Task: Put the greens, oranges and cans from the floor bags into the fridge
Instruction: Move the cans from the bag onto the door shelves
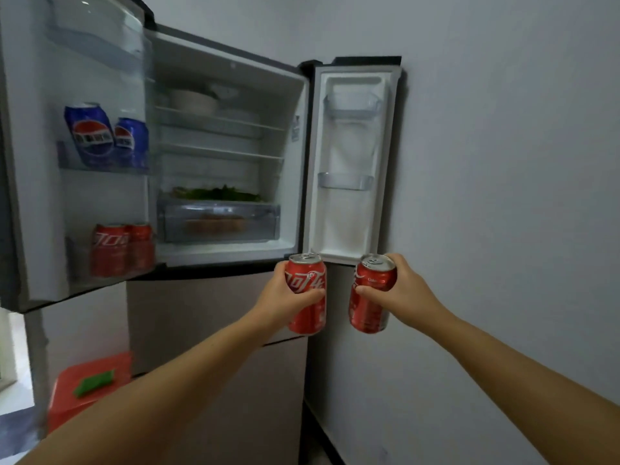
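Two red cans, one gripped upright in each hand (left hand [285,293], right hand [399,290]).

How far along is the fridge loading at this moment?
Looks done: greens lie above the crisper drawer, something orange shows blurred inside it, and blue cans and red cans stand in the left door. In hand: left hand and right hand each hold a red can. Left: shelving these two; the floor bags are out of view.
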